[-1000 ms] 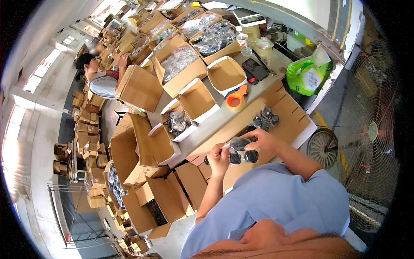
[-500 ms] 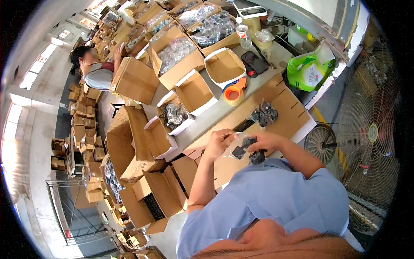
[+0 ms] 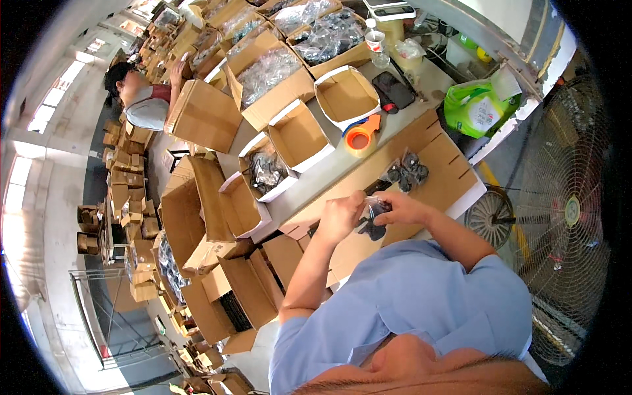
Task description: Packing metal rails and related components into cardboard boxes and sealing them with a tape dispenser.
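A small clear plastic bag with black parts (image 3: 373,228) is held between my two hands, over a sheet of cardboard. My left hand (image 3: 342,217) pinches the bag's upper left edge with bent fingers. Closed on the bag's right side is my right hand (image 3: 401,209), its thumb and fingers against the plastic. The exact kind of black parts cannot be made out. Just beyond my hands, more bagged black parts (image 3: 405,172) lie on the flat cardboard (image 3: 444,158).
An orange tape dispenser (image 3: 359,138), a black phone (image 3: 395,91) and a small open box (image 3: 345,99) stand farther back. Left are several open cartons, one a white-edged box (image 3: 266,174) with bagged parts. A fan (image 3: 571,210) stands right; a co-worker (image 3: 146,105) is far left.
My hands have come closer together around the bag, and the left has moved slightly right. The bag's black parts now hang bunched lower between them. The view has shifted slightly.
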`<state>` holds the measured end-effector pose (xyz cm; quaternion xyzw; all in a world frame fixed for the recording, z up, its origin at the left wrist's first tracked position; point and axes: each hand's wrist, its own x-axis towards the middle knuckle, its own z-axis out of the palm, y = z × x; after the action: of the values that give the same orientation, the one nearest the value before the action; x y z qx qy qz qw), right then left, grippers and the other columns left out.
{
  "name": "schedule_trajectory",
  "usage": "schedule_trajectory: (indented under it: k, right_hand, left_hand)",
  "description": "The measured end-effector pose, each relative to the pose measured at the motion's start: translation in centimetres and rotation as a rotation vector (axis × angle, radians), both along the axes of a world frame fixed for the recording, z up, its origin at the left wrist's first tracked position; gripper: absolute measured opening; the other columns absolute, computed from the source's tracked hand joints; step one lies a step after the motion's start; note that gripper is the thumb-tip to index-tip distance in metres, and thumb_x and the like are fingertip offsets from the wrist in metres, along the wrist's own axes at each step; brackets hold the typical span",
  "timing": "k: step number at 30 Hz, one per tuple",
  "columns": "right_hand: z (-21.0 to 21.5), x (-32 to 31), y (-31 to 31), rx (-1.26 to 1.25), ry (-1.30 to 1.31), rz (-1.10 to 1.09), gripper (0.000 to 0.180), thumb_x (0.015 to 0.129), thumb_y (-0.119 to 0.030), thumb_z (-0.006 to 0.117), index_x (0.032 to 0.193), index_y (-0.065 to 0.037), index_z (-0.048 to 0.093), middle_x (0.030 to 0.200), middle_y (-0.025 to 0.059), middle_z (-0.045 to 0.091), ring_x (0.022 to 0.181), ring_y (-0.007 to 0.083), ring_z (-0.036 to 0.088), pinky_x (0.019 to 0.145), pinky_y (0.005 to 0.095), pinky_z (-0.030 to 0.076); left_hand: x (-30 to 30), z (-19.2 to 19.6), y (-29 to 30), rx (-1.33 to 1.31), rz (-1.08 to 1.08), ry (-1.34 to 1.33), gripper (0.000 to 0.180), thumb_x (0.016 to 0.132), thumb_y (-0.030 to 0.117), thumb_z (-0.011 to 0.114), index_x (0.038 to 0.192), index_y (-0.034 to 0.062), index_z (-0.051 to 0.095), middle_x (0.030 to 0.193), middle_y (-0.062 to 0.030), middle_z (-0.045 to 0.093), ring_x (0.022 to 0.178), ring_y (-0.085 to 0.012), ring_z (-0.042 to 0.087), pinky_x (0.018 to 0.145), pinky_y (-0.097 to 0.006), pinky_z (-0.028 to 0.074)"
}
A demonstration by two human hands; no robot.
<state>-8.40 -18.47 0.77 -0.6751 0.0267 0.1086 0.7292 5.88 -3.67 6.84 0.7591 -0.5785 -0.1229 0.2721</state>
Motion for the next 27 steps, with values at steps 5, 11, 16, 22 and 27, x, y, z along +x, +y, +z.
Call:
schedule_trajectory:
  k: [5,11,16,22,27]
  right_hand:
    - [-0.6,0.6,2.4,0.059,-0.218,-0.254,0.037,0.087,-0.023,0.062,0.116,-0.003,0.051,0.096,0.0041,0.058,0.09,0.0127,0.053,0.08,0.029,0.045]
    - [-5.6,-1.0,-3.6,-0.109,0.002,-0.591,0.025,0.093,-0.024,0.052,0.092,-0.002,0.061,0.083,0.0044,0.062,0.079,0.0135,0.057,0.075,0.0299,0.047]
    - [-12.2,-4.7,-17.1,-0.432,0.108,-0.858,0.025,0.093,-0.021,0.049,0.098,0.001,0.061,0.093,0.0113,0.065,0.089,0.0203,0.059,0.084,0.0324,0.045]
    - [-13.2,-1.9,-18.3,-1.068,0.342,-0.564,0.04,0.092,-0.036,0.048,0.101,0.002,0.059,0.1,0.022,0.062,0.095,0.0368,0.058,0.084,0.0439,0.043]
    - [-12.9,-1.6,-17.3,-0.949,0.249,-0.719,0.04,0.089,-0.03,0.054,0.115,0.0,0.053,0.111,0.0243,0.055,0.104,0.0389,0.051,0.086,0.0432,0.042]
  left_hand:
    - [0.3,0.3,-1.3,-0.153,-0.001,0.264,0.009,0.084,0.013,0.061,0.082,0.0041,0.062,0.061,-0.0156,0.059,0.054,-0.0302,0.06,0.052,-0.036,0.047]
    - [3.6,-0.9,-0.9,-0.137,0.374,0.13,0.015,0.082,0.018,0.064,0.083,0.0026,0.061,0.062,-0.0134,0.061,0.052,-0.0262,0.059,0.05,-0.035,0.045]
    - [3.8,-5.0,2.5,-0.115,0.541,0.252,0.017,0.083,0.017,0.063,0.084,-0.0002,0.061,0.063,-0.0137,0.06,0.054,-0.0219,0.06,0.052,-0.033,0.045]
    - [1.8,-12.9,7.2,0.102,0.636,0.309,0.018,0.081,0.018,0.064,0.086,0.0006,0.062,0.074,-0.0144,0.064,0.065,-0.0245,0.062,0.062,-0.034,0.049]
    - [3.3,-13.2,10.0,0.013,0.775,0.202,0.021,0.079,0.018,0.065,0.089,0.0008,0.062,0.084,-0.0154,0.062,0.075,-0.0268,0.061,0.068,-0.035,0.049]
